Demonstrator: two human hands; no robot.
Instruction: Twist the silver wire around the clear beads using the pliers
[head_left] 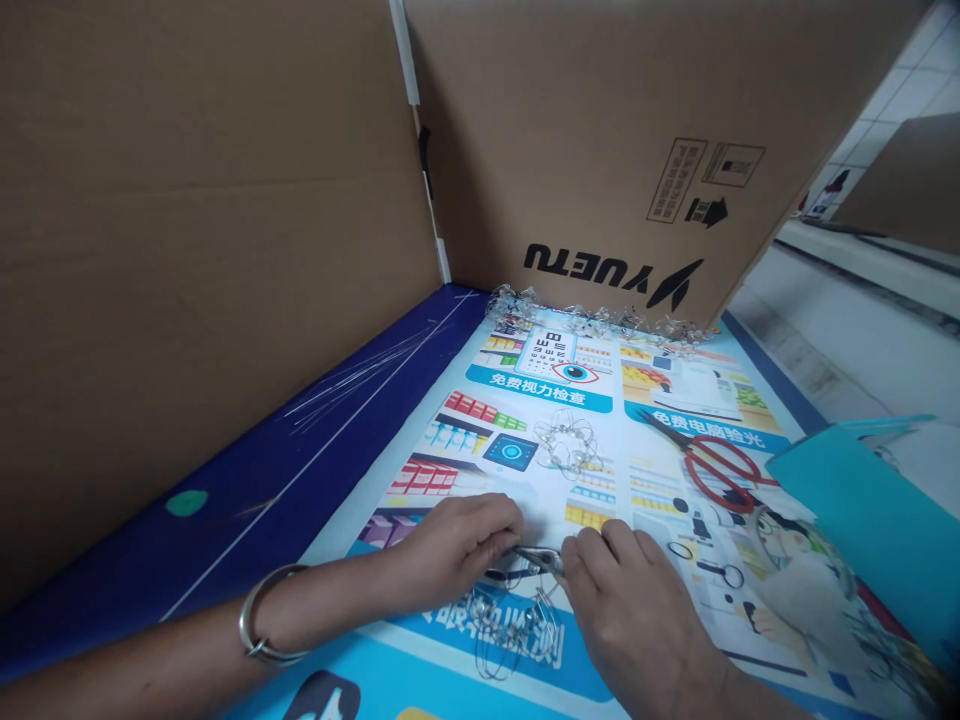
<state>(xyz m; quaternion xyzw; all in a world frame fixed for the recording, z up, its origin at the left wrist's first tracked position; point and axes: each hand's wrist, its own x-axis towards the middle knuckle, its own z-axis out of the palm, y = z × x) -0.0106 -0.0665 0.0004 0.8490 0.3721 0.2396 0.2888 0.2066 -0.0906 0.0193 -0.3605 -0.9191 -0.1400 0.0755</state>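
Note:
My left hand (457,545) and my right hand (634,610) meet low in the middle of the view, fingers curled together. Between them they pinch a thin silver wire piece (536,560) with small beads. Its wire loops (510,625) hang down onto the printed poster (525,400) beneath. A silver bangle (259,620) circles my left wrist. A finished wire-and-bead flower (566,440) lies on the poster a little beyond my hands.
Red-handled scissors (712,465) lie to the right. A teal folder (870,510) rests at the right edge. A row of clear beaded pieces (592,315) lines the foot of the cardboard box (600,150). Cardboard walls (187,250) close off the left and back.

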